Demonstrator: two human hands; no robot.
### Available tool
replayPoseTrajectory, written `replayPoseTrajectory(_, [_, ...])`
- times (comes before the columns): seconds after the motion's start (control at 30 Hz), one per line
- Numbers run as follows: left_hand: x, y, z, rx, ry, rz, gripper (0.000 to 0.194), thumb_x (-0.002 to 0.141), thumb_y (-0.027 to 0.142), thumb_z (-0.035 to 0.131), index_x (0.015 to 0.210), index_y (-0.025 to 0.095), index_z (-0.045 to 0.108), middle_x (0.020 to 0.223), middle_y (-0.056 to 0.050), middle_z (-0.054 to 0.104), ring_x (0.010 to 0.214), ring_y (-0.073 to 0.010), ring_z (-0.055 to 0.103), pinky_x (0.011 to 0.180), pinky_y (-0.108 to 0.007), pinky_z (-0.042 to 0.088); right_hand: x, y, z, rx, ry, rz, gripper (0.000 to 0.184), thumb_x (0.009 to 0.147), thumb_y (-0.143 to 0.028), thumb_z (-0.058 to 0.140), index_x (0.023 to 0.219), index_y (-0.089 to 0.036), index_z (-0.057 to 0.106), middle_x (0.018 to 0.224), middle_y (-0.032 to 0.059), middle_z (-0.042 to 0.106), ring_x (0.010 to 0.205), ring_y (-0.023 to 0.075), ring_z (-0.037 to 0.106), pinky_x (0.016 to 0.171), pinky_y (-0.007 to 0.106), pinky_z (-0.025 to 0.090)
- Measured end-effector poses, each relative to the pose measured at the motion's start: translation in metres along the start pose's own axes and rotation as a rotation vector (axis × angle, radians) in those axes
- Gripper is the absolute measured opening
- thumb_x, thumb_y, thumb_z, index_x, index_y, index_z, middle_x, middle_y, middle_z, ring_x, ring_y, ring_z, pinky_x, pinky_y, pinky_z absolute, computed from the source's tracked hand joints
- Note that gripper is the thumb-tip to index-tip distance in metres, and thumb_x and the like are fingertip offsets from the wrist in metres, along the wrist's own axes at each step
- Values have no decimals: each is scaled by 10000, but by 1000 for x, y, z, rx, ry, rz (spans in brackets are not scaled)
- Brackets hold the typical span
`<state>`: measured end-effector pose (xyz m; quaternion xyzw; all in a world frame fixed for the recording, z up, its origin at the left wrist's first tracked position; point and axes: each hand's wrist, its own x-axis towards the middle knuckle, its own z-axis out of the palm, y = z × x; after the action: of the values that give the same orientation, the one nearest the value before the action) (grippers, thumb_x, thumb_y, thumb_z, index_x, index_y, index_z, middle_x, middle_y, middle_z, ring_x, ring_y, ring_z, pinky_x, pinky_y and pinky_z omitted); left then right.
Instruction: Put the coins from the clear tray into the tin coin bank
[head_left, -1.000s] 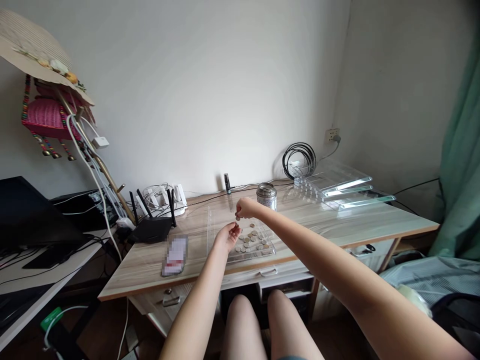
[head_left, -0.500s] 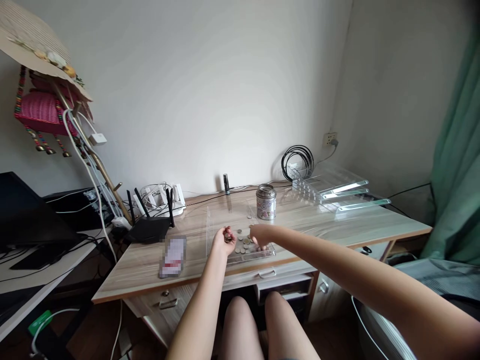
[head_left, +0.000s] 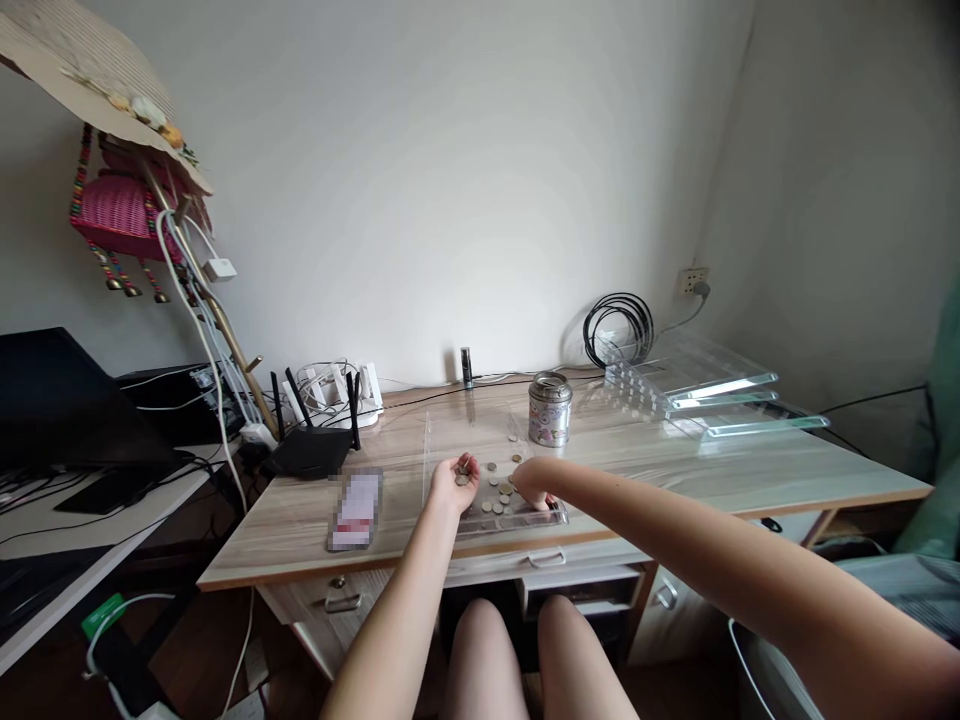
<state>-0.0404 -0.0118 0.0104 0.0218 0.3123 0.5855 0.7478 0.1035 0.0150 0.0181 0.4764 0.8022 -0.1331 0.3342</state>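
Note:
My left hand (head_left: 455, 484) is turned palm up and cupped around several coins (head_left: 462, 478). It hovers over the left part of a clear plastic tray (head_left: 480, 522) lying on the desk. More loose coins (head_left: 505, 489) are scattered in the tray between my hands. My right hand (head_left: 534, 482) reaches down into the tray's right front part, its fingers bent and close together by the coins. Whatever its fingertips hold is hidden. Just behind the right hand stands a round patterned tin (head_left: 550, 410), its wire clasp around the top.
A phone (head_left: 355, 510) lies left of the tray, with a black router (head_left: 311, 452) behind it. Stacked clear trays (head_left: 720, 385) and a black cable coil (head_left: 619, 330) occupy the right rear. A small dark bottle (head_left: 466, 367) stands by the wall.
The view has shifted, so the desk's things sit slightly further right. My right hand has moved a little within the tray, its fingers now less spread. Coins stay in my left palm.

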Motion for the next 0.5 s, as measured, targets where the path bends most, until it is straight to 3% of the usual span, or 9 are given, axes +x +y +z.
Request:
replayPoseTrajectory(0.17, [9, 4, 9, 131, -62, -79, 110, 689, 78, 391, 650, 87, 493, 552, -52, 503, 477, -85, 512, 458, -191, 443, 1, 1, -4, 63, -141, 70, 147, 321, -31, 633, 409, -110, 546, 449, 12, 528, 582, 194, 548, 596, 349, 429])
replayPoseTrajectory(0.37, [24, 19, 28, 254, -122, -114, 101, 679, 91, 401, 673, 89, 502, 547, -48, 511, 474, -88, 513, 450, -190, 429, 2, -19, -1, 103, 12, 79, 249, 281, 65, 597, 321, -148, 476, 424, -10, 507, 687, 220, 551, 744, 376, 385])
replayPoseTrajectory(0.5, [38, 22, 33, 294, -146, -118, 95, 683, 103, 402, 678, 94, 496, 541, -43, 513, 464, -84, 511, 471, -195, 437, -6, -15, -10, 142, 65, 59, 209, 362, 46, 582, 343, -145, 497, 405, -9, 511, 596, 188, 561, 670, 336, 419])
